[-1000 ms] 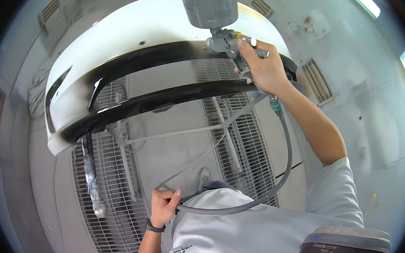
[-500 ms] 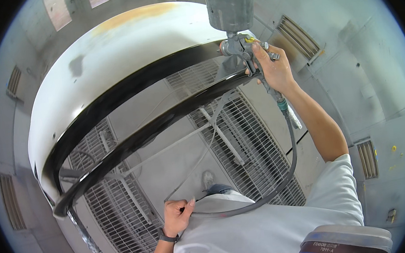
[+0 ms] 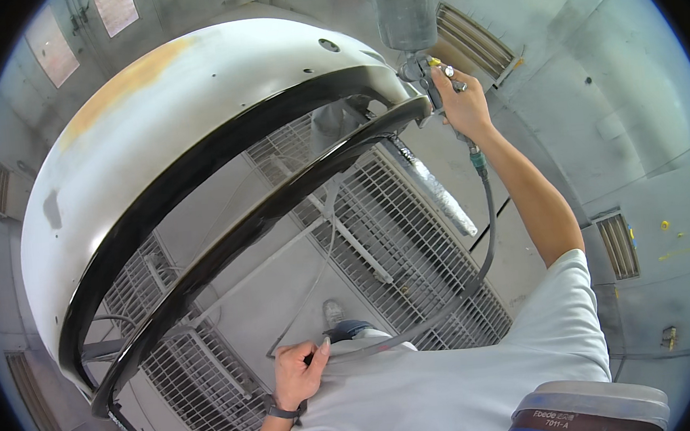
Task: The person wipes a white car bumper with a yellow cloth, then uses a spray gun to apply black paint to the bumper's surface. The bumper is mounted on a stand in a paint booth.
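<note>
My right hand (image 3: 464,107) is closed round the handle of a spray gun (image 3: 423,71) at the upper right. A grey paint cup (image 3: 404,12) stands upright on top of the gun. The gun is at the right end of a large curved car bumper (image 3: 159,121), white with a tan patch and dark spots, black along its inner edges. Whether gun and bumper touch I cannot tell. From the gun's handle a grey air hose (image 3: 489,241) loops down to my left hand (image 3: 301,373), which grips it in front of my waist.
The bumper rests on a stand with foil-wrapped arms (image 3: 432,184). Beneath are metal floor grates (image 3: 412,243) and a thin cable. Grey walls with slatted vents (image 3: 473,43) surround me. A respirator filter (image 3: 587,407) fills the lower right edge of view.
The spray gun has shifted slightly right relative to the bumper, toward its end. My view has turned, so more of the bumper's right side shows. My left hand still holds the hose.
</note>
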`<move>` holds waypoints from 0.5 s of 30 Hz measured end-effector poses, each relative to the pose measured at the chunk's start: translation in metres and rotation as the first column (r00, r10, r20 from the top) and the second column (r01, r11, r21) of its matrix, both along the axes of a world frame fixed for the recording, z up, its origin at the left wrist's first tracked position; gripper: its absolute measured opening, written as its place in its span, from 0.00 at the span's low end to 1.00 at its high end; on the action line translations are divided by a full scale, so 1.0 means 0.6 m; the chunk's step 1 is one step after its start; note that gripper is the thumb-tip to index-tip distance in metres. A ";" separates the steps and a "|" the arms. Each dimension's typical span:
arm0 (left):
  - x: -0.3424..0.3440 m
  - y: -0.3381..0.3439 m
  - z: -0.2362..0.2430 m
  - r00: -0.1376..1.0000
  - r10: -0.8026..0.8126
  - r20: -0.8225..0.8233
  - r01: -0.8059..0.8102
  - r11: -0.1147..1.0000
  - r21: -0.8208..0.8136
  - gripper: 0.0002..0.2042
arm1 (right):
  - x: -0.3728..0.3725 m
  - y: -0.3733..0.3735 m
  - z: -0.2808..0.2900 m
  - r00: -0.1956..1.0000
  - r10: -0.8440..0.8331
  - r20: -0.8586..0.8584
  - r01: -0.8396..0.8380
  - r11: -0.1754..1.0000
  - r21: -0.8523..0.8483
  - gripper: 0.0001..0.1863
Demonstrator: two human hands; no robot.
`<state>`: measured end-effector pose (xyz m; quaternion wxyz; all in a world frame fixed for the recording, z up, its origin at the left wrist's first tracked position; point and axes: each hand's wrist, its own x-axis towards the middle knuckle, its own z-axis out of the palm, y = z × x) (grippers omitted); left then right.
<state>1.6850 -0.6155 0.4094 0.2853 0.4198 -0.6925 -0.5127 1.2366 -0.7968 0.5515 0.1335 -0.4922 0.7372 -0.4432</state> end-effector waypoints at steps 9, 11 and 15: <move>-0.110 -0.019 0.036 0.985 -0.161 -0.064 0.160 0.987 -0.011 0.11 | -0.015 -0.002 0.050 0.988 0.139 -0.063 -0.126 0.977 0.172 0.29; -0.136 -0.017 0.041 0.977 -0.187 -0.101 0.187 0.982 -0.004 0.10 | -0.022 -0.007 0.051 0.971 0.120 -0.208 -0.055 0.954 0.296 0.31; -0.153 -0.012 0.045 0.969 -0.218 -0.116 0.218 0.976 -0.018 0.08 | -0.062 -0.014 0.052 0.930 0.193 -0.313 -0.118 0.963 0.243 0.28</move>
